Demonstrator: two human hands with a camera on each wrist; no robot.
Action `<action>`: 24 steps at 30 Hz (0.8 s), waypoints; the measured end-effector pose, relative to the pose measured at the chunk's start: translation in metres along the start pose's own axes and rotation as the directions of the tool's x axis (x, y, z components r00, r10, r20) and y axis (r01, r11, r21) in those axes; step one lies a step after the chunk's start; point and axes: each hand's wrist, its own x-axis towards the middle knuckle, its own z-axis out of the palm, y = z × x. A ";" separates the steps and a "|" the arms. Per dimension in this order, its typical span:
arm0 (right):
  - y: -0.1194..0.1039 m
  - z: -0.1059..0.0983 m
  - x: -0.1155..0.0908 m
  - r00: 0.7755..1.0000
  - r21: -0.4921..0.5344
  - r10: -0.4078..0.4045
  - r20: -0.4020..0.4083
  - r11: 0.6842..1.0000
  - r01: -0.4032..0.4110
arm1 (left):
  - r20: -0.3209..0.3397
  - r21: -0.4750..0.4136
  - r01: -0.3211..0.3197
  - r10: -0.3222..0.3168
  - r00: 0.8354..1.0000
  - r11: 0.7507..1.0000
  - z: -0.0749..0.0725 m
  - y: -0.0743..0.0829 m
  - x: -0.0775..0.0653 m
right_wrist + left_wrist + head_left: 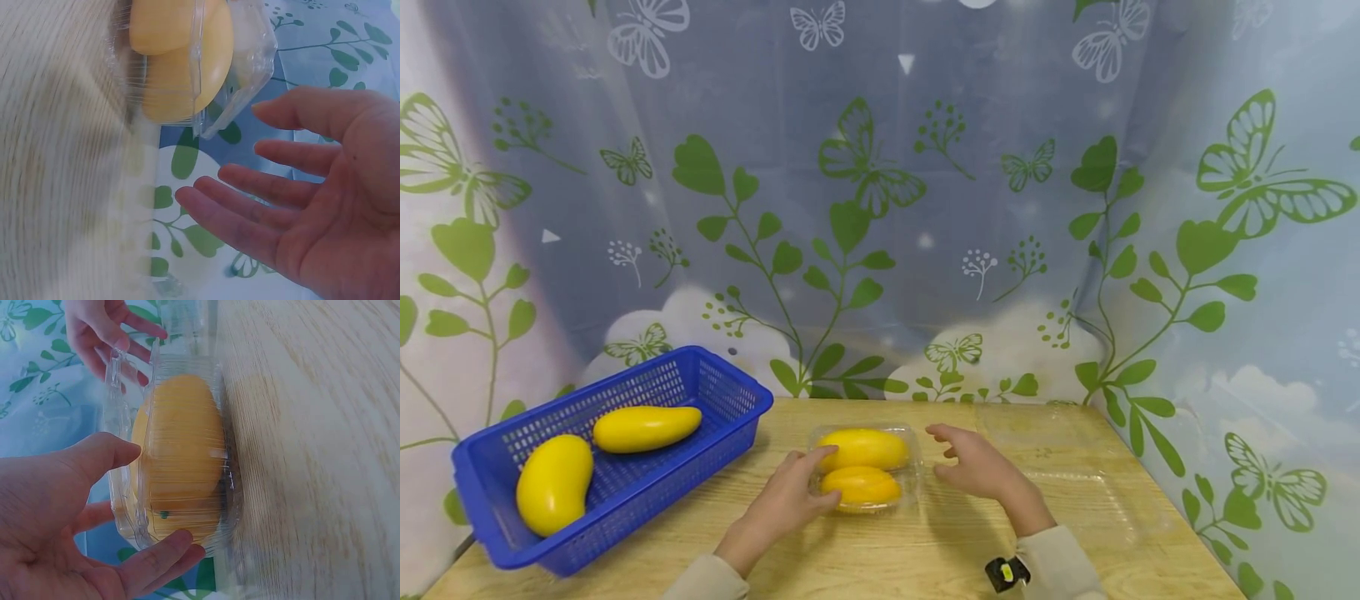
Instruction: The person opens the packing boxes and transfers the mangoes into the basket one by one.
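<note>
Two yellow mangoes (861, 449) lie side by side in a clear plastic box (913, 492) on the wooden table. At the box's left end, my left hand (790, 492) holds it, the thumb at the near side and the fingers around the end; the left wrist view shows the thumb against the rim (145, 469). My right hand (981, 471) is just right of the box, apart from it, with fingers loosely extended and holding nothing. In the right wrist view, the right palm (350, 212) faces the box, fingers spread.
On the left stands a blue plastic basket (625, 521) with two more mangoes, one a curved mango (555, 485) and one a longer mango (647, 428). Clear plastic pieces (1078, 500) lie on the table (820, 567) at the right. A patterned curtain (880, 250) hangs behind.
</note>
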 end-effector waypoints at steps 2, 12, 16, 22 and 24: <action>0.002 0.000 0.000 1.000 0.015 0.021 -0.005 1.000 -0.021 | 0.002 0.002 -0.001 0.001 1.000 1.000 0.000 0.000 0.000; 0.012 0.010 0.004 0.995 0.117 0.096 0.008 0.988 -0.097 | 0.000 0.000 -0.003 0.003 1.000 1.000 0.000 0.000 -0.001; 0.020 0.018 0.008 0.992 0.213 0.118 0.051 0.969 -0.126 | -0.007 0.005 -0.003 0.003 1.000 1.000 0.000 0.001 -0.002; 0.025 0.028 0.012 0.981 0.325 0.174 0.087 0.926 -0.193 | -0.014 0.010 -0.004 0.004 1.000 1.000 0.000 0.002 -0.002; 0.026 0.031 0.013 0.977 0.358 0.190 0.100 0.909 -0.214 | -0.012 0.010 -0.003 0.003 1.000 1.000 -0.001 0.002 -0.002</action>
